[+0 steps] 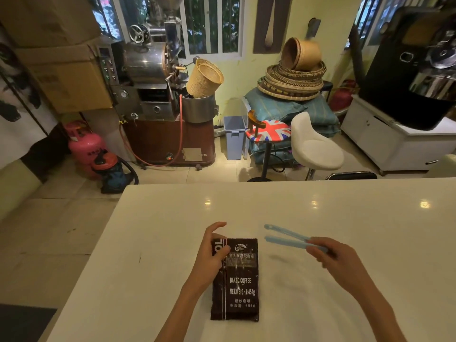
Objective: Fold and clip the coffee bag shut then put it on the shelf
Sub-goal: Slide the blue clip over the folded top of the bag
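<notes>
A dark brown coffee bag (pixel 240 282) with white lettering lies flat on the white counter (pixel 320 208), its top end pointing away from me. My left hand (pixel 212 253) rests on the bag's upper left corner, fingers curled over the edge. My right hand (pixel 330 257) holds a long light-blue bag clip (pixel 286 236) by its hinged end, a little above the counter, to the right of the bag. The clip's two arms are spread apart and point left, toward the bag's top.
Beyond the counter's far edge stand a white stool (pixel 313 146), a flag-patterned stool (pixel 269 132) and a blue bin (pixel 233 137). A coffee roaster (pixel 153 77) and a pink gas cylinder (pixel 84 144) are at the back left. No shelf is in view.
</notes>
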